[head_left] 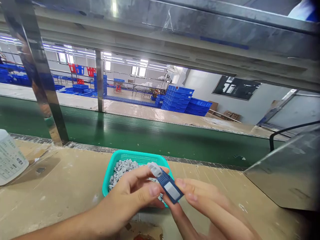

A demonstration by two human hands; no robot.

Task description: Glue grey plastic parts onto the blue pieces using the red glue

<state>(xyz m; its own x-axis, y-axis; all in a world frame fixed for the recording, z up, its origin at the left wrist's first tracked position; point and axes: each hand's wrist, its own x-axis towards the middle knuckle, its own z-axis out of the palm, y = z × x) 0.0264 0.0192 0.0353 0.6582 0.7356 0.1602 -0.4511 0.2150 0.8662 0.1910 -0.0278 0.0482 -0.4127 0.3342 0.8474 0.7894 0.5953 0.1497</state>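
A dark blue rectangular plastic part [163, 180] with a pale grey rectangular patch is held up in front of me. A small light grey plastic piece [155, 170] sits at its upper left end; I cannot tell whether the two are joined. My left hand [132, 193] grips the blue part from the left, its fingers curled behind. On the other side my right hand [207, 203] pinches the part's right edge between fingers and thumb. Behind and below my left hand stands a turquoise mesh basket [106, 180] with many small grey plastic pieces [123, 168] in it, partly hidden by my hands.
A translucent white bottle [11, 160] with a label stands at the left on the tan worktop [75, 180]. Beyond runs a green conveyor belt [140, 133]. A metal post [43, 73], an overhead shelf [175, 33] and a metal panel [290, 173] bound the space. Blue crates [177, 98] are stacked farther off.
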